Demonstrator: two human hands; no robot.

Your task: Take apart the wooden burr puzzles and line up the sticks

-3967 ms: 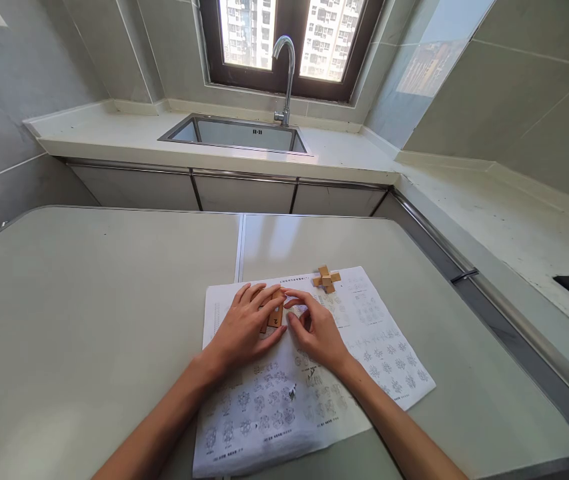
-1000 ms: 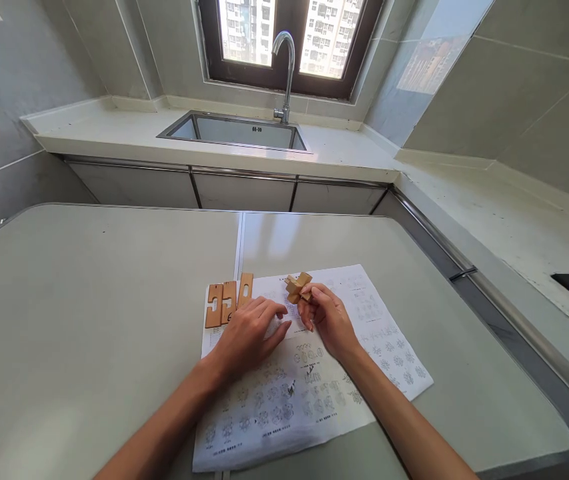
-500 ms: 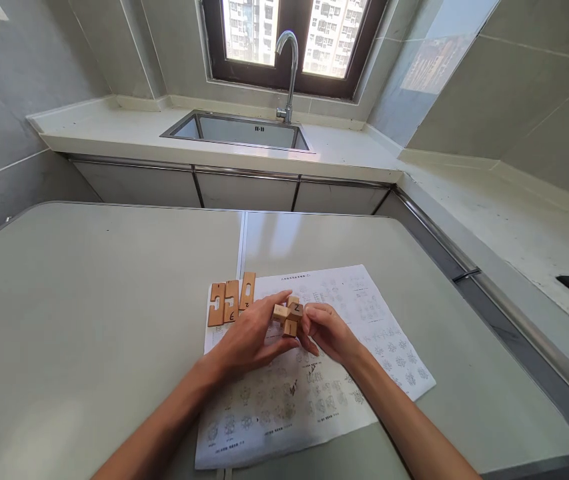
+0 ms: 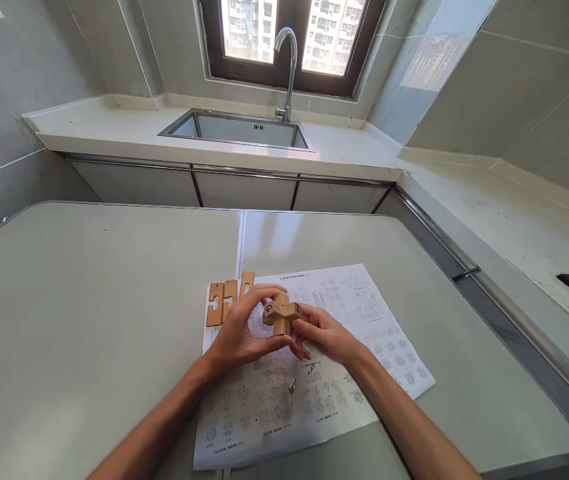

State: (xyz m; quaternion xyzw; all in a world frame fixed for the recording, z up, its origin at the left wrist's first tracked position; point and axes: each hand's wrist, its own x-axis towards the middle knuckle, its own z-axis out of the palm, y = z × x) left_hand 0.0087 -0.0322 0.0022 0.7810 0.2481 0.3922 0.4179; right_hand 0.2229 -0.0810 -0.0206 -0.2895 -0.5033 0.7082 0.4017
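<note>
A wooden burr puzzle point(image 4: 281, 311) of crossed bars, with numbers on the bar ends, is held above the sheet. My left hand point(image 4: 245, 331) curves around its left side, fingertips at the top and thumb at the bottom. From the right, my right hand point(image 4: 323, 333) grips the bar end marked 2. To the left lie flat notched wooden pieces: one piece point(image 4: 213, 315) at the far left, another piece point(image 4: 229, 293) beside it, and a slotted piece point(image 4: 247, 280) partly hidden by my left hand.
A printed instruction sheet point(image 4: 309, 413) with small diagrams lies under my hands on the pale table point(image 4: 89, 300). Beyond the table are a counter with a sink point(image 4: 237, 131) and a faucet point(image 4: 289, 73). Another counter point(image 4: 504, 220) runs along the right.
The burr puzzle has turned and shifted slightly left, so another numbered bar end now faces left. My right hand has moved left with it and holds the bar marked 2.
</note>
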